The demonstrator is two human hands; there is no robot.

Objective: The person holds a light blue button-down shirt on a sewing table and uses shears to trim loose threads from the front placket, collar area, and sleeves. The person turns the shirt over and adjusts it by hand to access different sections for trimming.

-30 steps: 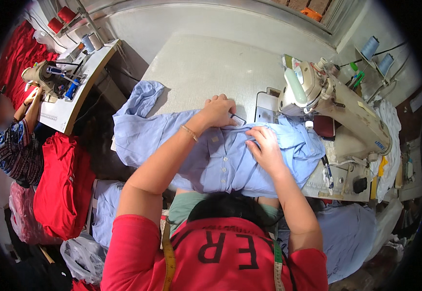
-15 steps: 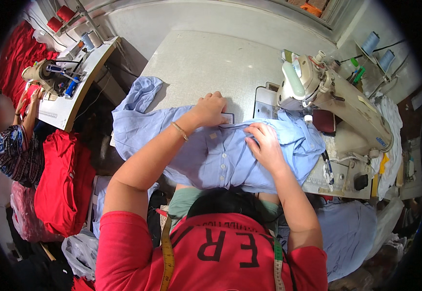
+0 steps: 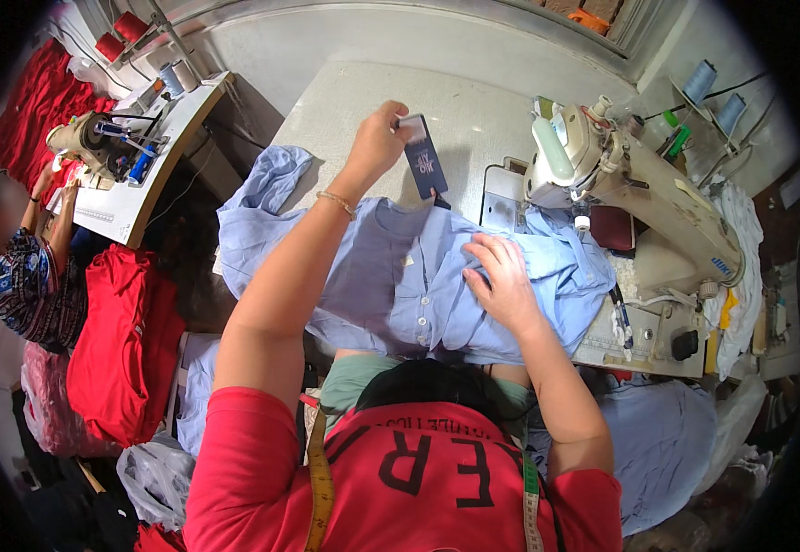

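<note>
Blue shirt (image 3: 395,276) lies under your loosely spread right grip (image 3: 505,283); your left grip (image 3: 378,143) pinches a dark tag (image 3: 425,167). Contents of the plastic bag (image 3: 155,480) are unclear.

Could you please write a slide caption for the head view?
Left hand holds a dark tag; right hand rests on a blue shirt near a sewing machine.

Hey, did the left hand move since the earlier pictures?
Yes: the left hand, holding the dark tag, moved up the picture and slightly left, away from the sewing machine.
</note>
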